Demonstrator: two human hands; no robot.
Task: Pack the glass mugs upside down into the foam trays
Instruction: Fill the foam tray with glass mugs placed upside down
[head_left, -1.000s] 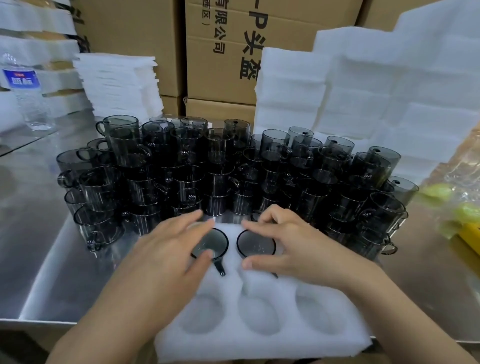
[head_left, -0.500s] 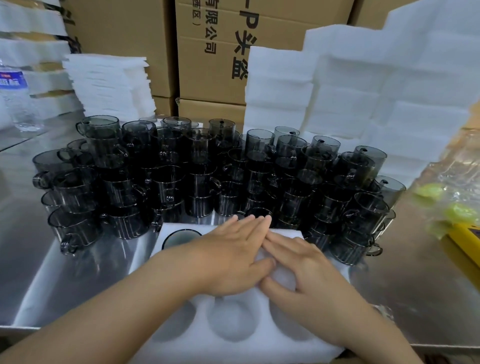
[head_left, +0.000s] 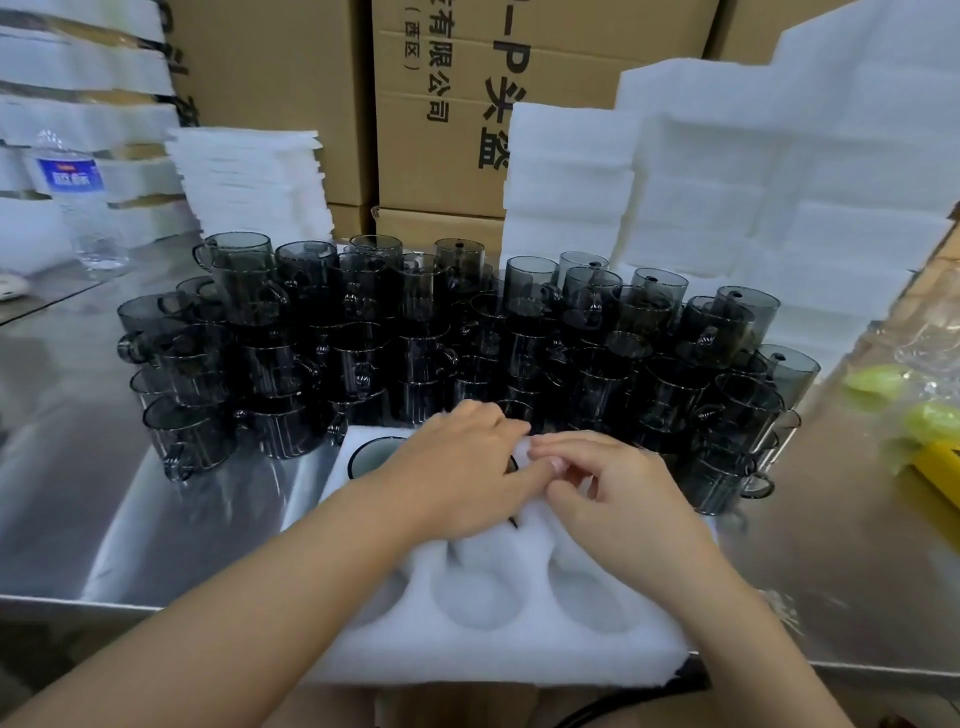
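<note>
Both hands rest on foam tray (head_left: 493, 649); left hand (head_left: 457, 467) flat; right hand (head_left: 623, 499) curled, grasp unclear.

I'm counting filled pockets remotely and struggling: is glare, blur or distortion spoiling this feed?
Head view: bright reflections streak the steel table; the foam tray is washed out, pocket edges faint; the smoked mugs merge into one dark mass; left hand and right hand hide most far pockets; wide-angle bending at the edges.

Bare left hand (head_left: 457, 467), bare right hand (head_left: 623, 488), bare forearms (head_left: 291, 582)
</note>
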